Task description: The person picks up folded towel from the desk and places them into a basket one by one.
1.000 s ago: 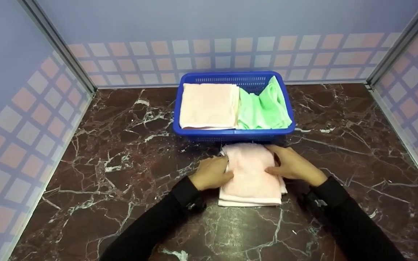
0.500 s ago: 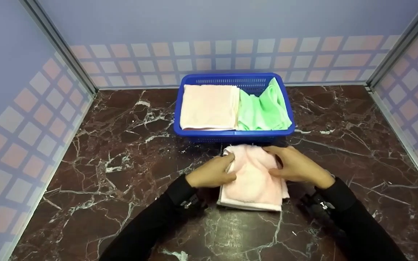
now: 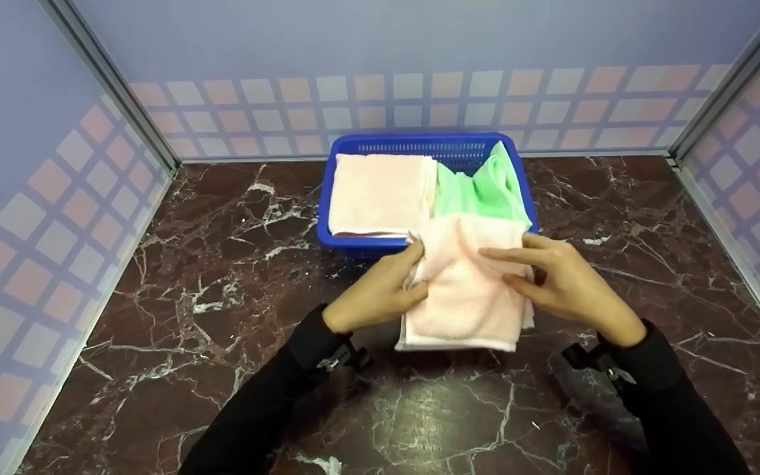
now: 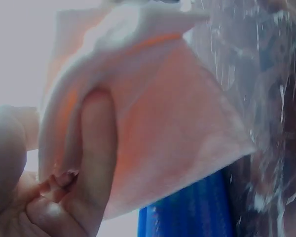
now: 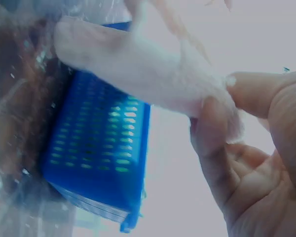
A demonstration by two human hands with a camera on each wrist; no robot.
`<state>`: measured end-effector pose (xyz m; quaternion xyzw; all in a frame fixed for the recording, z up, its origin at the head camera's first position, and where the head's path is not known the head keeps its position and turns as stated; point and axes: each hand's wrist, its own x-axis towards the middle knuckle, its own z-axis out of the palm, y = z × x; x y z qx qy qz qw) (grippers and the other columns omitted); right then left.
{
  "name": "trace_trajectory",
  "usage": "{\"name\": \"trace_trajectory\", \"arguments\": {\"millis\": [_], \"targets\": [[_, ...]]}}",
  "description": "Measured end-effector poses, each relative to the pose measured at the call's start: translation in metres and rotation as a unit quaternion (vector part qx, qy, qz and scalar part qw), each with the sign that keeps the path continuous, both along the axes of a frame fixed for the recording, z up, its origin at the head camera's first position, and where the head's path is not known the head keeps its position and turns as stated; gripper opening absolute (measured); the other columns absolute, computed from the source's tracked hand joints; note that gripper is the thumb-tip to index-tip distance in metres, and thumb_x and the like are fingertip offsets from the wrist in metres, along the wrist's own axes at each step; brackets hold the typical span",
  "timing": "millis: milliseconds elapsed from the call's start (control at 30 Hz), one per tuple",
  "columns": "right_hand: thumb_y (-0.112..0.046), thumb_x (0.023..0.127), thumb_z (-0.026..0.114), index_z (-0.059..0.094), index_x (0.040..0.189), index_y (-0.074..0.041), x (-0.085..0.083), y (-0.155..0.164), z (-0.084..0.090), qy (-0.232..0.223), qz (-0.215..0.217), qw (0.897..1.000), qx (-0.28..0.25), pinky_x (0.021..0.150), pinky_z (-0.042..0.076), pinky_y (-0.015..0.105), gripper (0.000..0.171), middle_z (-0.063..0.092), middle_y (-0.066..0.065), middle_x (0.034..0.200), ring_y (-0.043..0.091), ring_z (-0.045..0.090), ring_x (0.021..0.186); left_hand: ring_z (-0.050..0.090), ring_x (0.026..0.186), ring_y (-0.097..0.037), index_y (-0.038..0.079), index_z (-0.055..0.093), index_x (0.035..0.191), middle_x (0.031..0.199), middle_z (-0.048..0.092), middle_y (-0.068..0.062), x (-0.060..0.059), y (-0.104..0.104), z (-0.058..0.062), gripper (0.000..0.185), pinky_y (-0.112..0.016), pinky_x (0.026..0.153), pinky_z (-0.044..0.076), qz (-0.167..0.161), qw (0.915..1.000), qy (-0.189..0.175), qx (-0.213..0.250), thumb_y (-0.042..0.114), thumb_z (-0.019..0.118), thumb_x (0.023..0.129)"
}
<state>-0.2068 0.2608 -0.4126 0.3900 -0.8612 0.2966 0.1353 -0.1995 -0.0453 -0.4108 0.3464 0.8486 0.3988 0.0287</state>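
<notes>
A folded pale pink towel point(image 3: 466, 310) hangs lifted between my hands, its far end overlapping the front of the blue basket point(image 3: 357, 244) in the head view. My left hand point(image 3: 377, 290) grips its left edge; in the left wrist view, fingers of the left hand point(image 4: 96, 143) lie against the layered towel point(image 4: 177, 113). At the right edge, my right hand point(image 3: 571, 284) pinches the cloth. The right wrist view shows thumb and fingers of the right hand point(image 5: 261, 192) closed on the towel's side point(image 5: 143, 69), above the basket's slotted wall point(image 5: 98, 133).
Inside the basket, a folded pale pink towel point(image 3: 380, 191) fills the left side and a crumpled-looking green towel point(image 3: 482, 191) the right. Below is a dark marbled tabletop point(image 3: 235, 264). Tile-patterned panels point(image 3: 413, 92) enclose the back and both sides.
Both hands have raised the folded towel from the tabletop and carried it forward to the basket's front rim. The basket and the towels in it have stayed put.
</notes>
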Motion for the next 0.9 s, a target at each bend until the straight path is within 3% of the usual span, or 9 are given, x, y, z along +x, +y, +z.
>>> {"name": "trace_trajectory", "arguments": {"millis": [133, 267, 367, 567, 700, 767, 900], "targets": [[0.01, 0.078, 0.082, 0.081, 0.117, -0.017, -0.007, -0.004, 0.006, 0.021, -0.005, 1.0, -0.021, 0.057, 0.051, 0.02, 0.048, 0.063, 0.009, 0.092, 0.008, 0.054, 0.071, 0.068, 0.109, -0.027, -0.001, 0.042, 0.147, 0.124, 0.067, -0.02, -0.005, -0.003, 0.0, 0.053, -0.038, 0.099, 0.057, 0.024, 0.9994, 0.016, 0.016, 0.008, 0.058, 0.098], [0.014, 0.078, 0.08, 0.084, 0.103, -0.014, -0.016, -0.005, 0.011, 0.02, -0.019, 0.999, -0.035, 0.063, 0.053, 0.018, 0.038, 0.067, 0.015, 0.103, 0.012, 0.058, 0.079, 0.069, 0.098, -0.031, -0.005, 0.042, 0.14, 0.113, 0.067, -0.023, -0.014, 0.0, -0.004, 0.044, -0.041, 0.087, 0.061, 0.061, 0.9966, 0.05, 0.022, 0.008, 0.058, 0.101], [0.014, 0.08, 0.078, 0.084, 0.101, -0.012, -0.029, -0.006, 0.014, 0.024, -0.048, 0.998, -0.044, 0.066, 0.051, 0.016, 0.034, 0.069, 0.017, 0.106, 0.014, 0.058, 0.082, 0.067, 0.088, -0.032, -0.002, 0.041, 0.122, 0.1, 0.064, -0.022, -0.027, 0.005, -0.007, 0.028, -0.04, 0.076, 0.061, 0.099, 0.9918, 0.068, 0.044, 0.01, 0.058, 0.104], [0.009, 0.086, 0.074, 0.084, 0.101, -0.011, -0.062, -0.008, 0.013, 0.049, -0.139, 0.986, -0.077, 0.063, 0.041, 0.016, 0.026, 0.062, 0.017, 0.095, 0.015, 0.05, 0.076, 0.066, 0.096, -0.031, 0.007, 0.031, 0.121, 0.108, 0.063, -0.02, -0.063, 0.029, -0.008, 0.031, -0.036, 0.084, 0.059, 0.169, 0.9735, 0.092, 0.123, 0.013, 0.057, 0.105], [0.006, 0.089, 0.071, 0.084, 0.101, -0.009, -0.082, -0.009, 0.006, 0.074, -0.199, 0.971, -0.106, 0.064, 0.038, 0.025, 0.022, 0.06, 0.019, 0.095, 0.02, 0.05, 0.075, 0.06, 0.105, -0.03, 0.002, 0.049, 0.124, 0.113, 0.058, -0.018, -0.087, 0.049, -0.01, 0.017, -0.035, 0.096, 0.055, 0.177, 0.9725, 0.104, 0.111, 0.009, 0.048, 0.108], [0.005, 0.09, 0.07, 0.083, 0.102, -0.008, -0.091, -0.009, 0.002, 0.078, -0.218, 0.966, -0.118, 0.066, 0.039, 0.03, 0.022, 0.061, 0.021, 0.097, 0.025, 0.052, 0.076, 0.058, 0.111, -0.029, 0.0, 0.057, 0.124, 0.119, 0.055, -0.019, -0.096, 0.057, -0.013, 0.022, -0.034, 0.104, 0.052, 0.178, 0.9745, 0.101, 0.092, 0.005, 0.044, 0.108], [0.003, 0.091, 0.068, 0.081, 0.108, -0.005, -0.105, -0.007, -0.006, 0.053, -0.233, 0.964, -0.116, 0.071, 0.044, 0.039, 0.023, 0.063, 0.023, 0.103, 0.032, 0.057, 0.081, 0.06, 0.108, -0.032, -0.003, 0.057, 0.137, 0.127, 0.051, -0.022, -0.104, 0.065, -0.019, 0.035, -0.037, 0.102, 0.053, 0.194, 0.975, 0.09, 0.059, 0.002, 0.05, 0.103]]}}
